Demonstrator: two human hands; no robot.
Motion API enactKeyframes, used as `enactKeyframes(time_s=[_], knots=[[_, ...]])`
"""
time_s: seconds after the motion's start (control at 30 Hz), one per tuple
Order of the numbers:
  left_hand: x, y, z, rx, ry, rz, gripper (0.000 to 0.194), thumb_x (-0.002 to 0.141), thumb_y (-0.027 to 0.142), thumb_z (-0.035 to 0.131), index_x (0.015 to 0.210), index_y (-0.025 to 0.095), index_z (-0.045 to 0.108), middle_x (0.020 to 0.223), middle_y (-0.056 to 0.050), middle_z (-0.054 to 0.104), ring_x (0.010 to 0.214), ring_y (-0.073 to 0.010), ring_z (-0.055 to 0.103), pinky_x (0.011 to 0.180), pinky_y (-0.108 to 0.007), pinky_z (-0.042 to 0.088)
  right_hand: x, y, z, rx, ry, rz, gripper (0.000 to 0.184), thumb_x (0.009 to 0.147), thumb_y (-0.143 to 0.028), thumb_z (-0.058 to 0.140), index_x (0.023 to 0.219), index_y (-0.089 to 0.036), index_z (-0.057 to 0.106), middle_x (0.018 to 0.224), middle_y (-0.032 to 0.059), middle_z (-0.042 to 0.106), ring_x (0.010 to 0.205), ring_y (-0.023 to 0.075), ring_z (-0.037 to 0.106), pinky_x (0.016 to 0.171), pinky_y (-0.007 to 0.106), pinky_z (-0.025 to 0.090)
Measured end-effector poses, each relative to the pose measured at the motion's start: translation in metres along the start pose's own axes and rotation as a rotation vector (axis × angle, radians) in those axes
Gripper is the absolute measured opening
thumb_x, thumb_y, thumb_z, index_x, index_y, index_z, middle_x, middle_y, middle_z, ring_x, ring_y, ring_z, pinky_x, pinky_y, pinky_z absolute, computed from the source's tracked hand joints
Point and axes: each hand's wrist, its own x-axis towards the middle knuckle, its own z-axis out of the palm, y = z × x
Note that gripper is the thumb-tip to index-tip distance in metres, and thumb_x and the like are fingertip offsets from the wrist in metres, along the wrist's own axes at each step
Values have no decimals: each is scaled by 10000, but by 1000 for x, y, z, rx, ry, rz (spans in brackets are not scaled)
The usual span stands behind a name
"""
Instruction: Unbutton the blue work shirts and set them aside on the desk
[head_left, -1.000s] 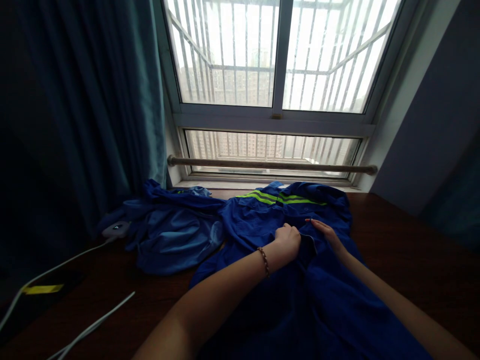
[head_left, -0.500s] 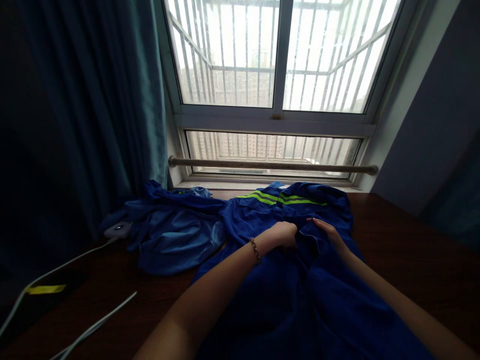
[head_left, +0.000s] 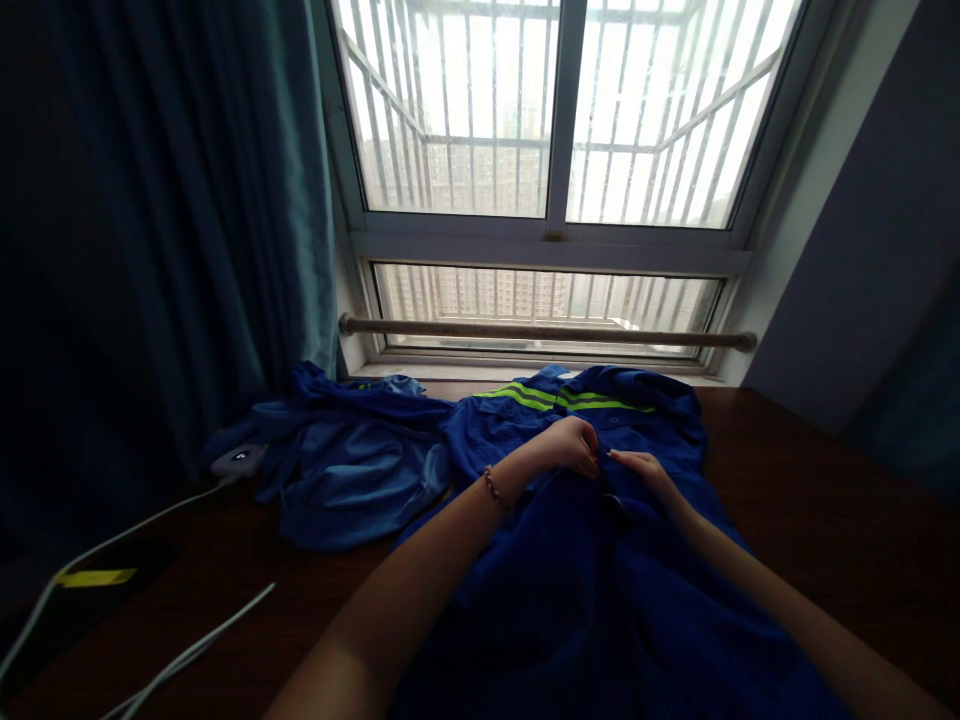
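Note:
A blue work garment (head_left: 540,590) with yellow-green and grey reflective stripes (head_left: 525,396) lies spread over the dark wooden surface, its far end by the window. My left hand (head_left: 568,446), with a beaded bracelet (head_left: 492,486) on the wrist, is closed on the cloth near the front opening. Just right of it, my right hand (head_left: 643,470) pinches the opposite edge of that opening. Both sets of fingertips are close together. The small part between them is too dark to make out.
Another crumpled blue garment (head_left: 360,480) lies to the left. Beside it sits a white device (head_left: 238,460) with a cable (head_left: 135,527). More white cable (head_left: 202,640) and a yellow strip (head_left: 97,578) are nearer. A rail (head_left: 540,329) crosses the window; a curtain (head_left: 247,200) hangs left.
My left hand has risen slightly, and my right hand has come down and left toward it. The right fingers, formerly stretched out, now pinch the cloth. The garment's opening has drawn closer together.

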Motion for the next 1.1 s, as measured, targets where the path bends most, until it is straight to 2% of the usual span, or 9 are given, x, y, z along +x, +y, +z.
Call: enactKeyframes(time_s=[0.13,0.27,0.5,0.73,0.83,0.93,1.03,1.1], knots=[[-2,4,0,-172,74,6,237,527,-52,615,678,97,509,470,59,535,441,-101,565,546,-268,506,-10,-14,1,24,-13,-48,347,509,-553,652,650,-238,691,757,57,671,817,275,590,747,367,452],[-1,5,-2,-236,103,53,250,521,-36,643,709,86,531,513,45,550,465,-108,582,557,-277,511,-16,-19,2,44,65,-98,294,555,-511,641,671,-245,695,781,50,673,844,271,583,735,348,458],[2,1,-2,-234,131,61,260,516,-44,635,719,82,532,538,30,565,463,-119,588,542,-282,512,-12,-5,6,16,148,-74,411,520,-519,661,771,-197,699,683,46,653,711,234,588,629,320,468],[5,-3,2,-157,175,119,175,569,11,608,711,96,548,556,19,581,507,-137,602,563,-301,521,-11,-2,6,18,156,-185,303,547,-439,690,716,-188,683,839,29,617,725,170,566,620,246,448],[7,-4,4,-104,220,98,67,656,132,585,704,101,549,554,7,579,513,-140,600,546,-298,519,-16,-5,11,-110,169,-248,267,618,-423,651,737,-185,669,809,39,619,734,178,568,652,265,447],[10,-7,6,-12,249,84,162,637,240,630,698,106,563,552,5,575,531,-148,597,535,-290,516,-21,-8,16,-340,222,-347,231,676,-407,604,722,-184,645,776,46,622,724,182,570,649,278,438],[13,-11,7,9,245,55,222,522,142,703,700,104,575,551,22,564,530,-135,582,542,-273,514,-23,-7,20,-468,272,-346,219,683,-396,594,717,-181,617,736,46,620,696,180,573,614,275,434],[12,-12,8,-75,230,20,230,500,46,685,692,99,568,542,34,546,496,-110,557,534,-264,511,-22,-5,21,-485,295,-300,228,667,-400,603,706,-175,599,705,43,620,672,178,575,602,276,437]])
